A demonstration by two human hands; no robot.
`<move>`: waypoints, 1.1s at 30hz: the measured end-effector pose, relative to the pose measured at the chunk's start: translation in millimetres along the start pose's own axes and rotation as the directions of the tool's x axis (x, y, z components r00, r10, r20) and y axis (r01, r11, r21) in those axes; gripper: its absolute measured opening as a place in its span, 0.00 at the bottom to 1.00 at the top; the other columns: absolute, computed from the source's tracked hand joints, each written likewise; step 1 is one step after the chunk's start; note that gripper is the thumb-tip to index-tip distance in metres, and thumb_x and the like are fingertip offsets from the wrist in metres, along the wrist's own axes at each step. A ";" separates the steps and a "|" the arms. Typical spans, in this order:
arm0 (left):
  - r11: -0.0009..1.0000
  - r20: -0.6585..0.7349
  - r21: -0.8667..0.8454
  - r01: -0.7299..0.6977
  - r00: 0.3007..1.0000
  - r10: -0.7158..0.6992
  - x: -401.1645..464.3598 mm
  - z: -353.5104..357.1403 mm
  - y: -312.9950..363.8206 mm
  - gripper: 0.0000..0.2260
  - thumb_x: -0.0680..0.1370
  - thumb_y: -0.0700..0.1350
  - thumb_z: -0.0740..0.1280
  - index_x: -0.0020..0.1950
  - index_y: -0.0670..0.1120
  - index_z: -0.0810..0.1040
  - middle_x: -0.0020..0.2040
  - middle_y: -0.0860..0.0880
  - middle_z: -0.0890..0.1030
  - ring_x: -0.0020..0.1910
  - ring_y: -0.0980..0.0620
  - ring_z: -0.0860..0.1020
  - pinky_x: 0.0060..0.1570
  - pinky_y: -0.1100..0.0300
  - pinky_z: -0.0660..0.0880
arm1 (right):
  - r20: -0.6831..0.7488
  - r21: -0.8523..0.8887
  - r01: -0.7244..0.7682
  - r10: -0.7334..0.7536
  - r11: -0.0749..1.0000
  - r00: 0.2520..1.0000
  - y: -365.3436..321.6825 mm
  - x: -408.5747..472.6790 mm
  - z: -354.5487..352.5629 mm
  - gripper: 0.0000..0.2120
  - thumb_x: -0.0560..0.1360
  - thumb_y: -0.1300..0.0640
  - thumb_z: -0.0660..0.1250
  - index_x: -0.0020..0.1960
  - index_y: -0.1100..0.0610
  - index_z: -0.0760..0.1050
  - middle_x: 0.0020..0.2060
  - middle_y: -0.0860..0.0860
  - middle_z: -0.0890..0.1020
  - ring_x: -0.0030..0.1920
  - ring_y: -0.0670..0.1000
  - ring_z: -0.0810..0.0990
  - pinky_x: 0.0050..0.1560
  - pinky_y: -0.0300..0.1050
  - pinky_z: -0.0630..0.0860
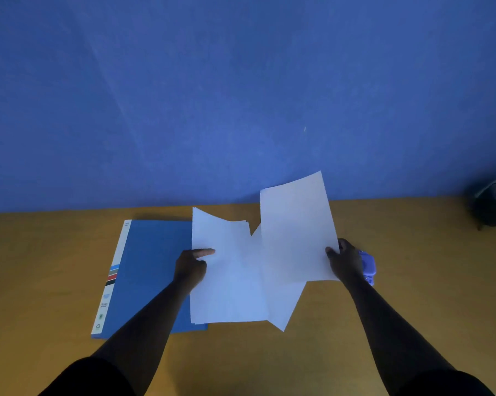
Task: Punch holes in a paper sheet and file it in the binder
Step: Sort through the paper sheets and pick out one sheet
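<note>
A closed blue binder (152, 264) with a white spine strip lies flat on the table at centre left. A stack of white sheets (226, 284) rests partly on its right edge. My left hand (194, 265) grips that stack at its left side, thumb on top, and the stack's far corner curls up. My right hand (345, 261) pinches the right edge of a single white sheet (296, 230), lifted and tilted above the stack. A small purple hole punch (368, 267) sits on the table just behind my right hand, partly hidden by it.
The tan wooden table (412, 295) runs up to a blue wall (241, 95) close behind the papers. A dark object (493, 207) stands at the far right edge of the table.
</note>
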State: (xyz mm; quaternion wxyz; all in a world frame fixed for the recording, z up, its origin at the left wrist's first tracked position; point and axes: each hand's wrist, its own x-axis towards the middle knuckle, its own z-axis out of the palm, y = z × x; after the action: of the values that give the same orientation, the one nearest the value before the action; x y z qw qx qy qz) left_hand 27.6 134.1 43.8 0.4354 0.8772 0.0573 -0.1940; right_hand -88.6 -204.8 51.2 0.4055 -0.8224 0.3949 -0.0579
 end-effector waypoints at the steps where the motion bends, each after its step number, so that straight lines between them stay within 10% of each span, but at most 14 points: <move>1: 0.999 0.004 -0.025 0.030 1.000 -0.030 -0.1 -1.1 -0.9 0.23 0.72 0.31 0.58 0.56 0.52 0.83 0.60 0.49 0.81 0.32 0.53 0.80 0.26 0.65 0.73 | 0.022 0.013 -0.003 0.002 1.000 1.000 -3.3 -2.0 0.0 0.13 0.77 0.60 0.65 0.60 0.62 0.76 0.51 0.58 0.82 0.45 0.54 0.75 0.44 0.42 0.67; 7: 0.953 0.030 -0.278 0.118 0.993 -0.114 -5.8 2.0 9.5 0.09 0.77 0.41 0.66 0.53 0.44 0.84 0.55 0.47 0.83 0.51 0.49 0.79 0.50 0.61 0.73 | 0.191 0.119 -0.072 0.048 0.990 0.980 -18.1 -26.0 18.6 0.07 0.75 0.61 0.67 0.53 0.59 0.79 0.47 0.57 0.82 0.42 0.54 0.77 0.39 0.44 0.71; 11: 0.885 0.144 -0.414 0.213 0.975 -0.168 -8.2 -0.3 18.6 0.25 0.80 0.60 0.59 0.51 0.40 0.84 0.50 0.48 0.80 0.50 0.46 0.77 0.58 0.52 0.71 | 0.315 0.083 -0.093 0.062 0.992 0.947 -23.6 -48.3 38.8 0.06 0.76 0.59 0.66 0.51 0.57 0.78 0.45 0.53 0.82 0.40 0.50 0.78 0.35 0.41 0.71; 19: 0.968 0.048 -0.229 0.099 0.995 -0.090 -9.2 1.9 19.1 0.05 0.71 0.40 0.74 0.44 0.40 0.84 0.40 0.46 0.83 0.37 0.49 0.80 0.37 0.62 0.73 | 0.443 0.028 -0.087 0.066 0.996 0.894 -22.8 -65.9 64.0 0.10 0.75 0.56 0.67 0.56 0.57 0.77 0.48 0.49 0.82 0.46 0.50 0.80 0.39 0.40 0.73; 33: 0.999 -0.086 -0.002 -0.049 0.995 0.049 3.4 -13.4 19.4 0.06 0.73 0.36 0.69 0.48 0.44 0.80 0.47 0.47 0.82 0.47 0.45 0.79 0.47 0.56 0.75 | -0.016 -0.528 -0.304 0.349 0.793 0.937 -9.1 -48.7 114.1 0.47 0.67 0.40 0.75 0.73 0.62 0.56 0.68 0.60 0.66 0.66 0.62 0.69 0.55 0.56 0.77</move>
State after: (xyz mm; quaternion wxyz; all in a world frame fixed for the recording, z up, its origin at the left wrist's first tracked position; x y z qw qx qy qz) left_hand 39.8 132.4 64.2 0.4391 0.8849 0.0549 -0.1450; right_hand -68.9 -96.7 -7.1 0.1864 -0.8224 0.5143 0.1564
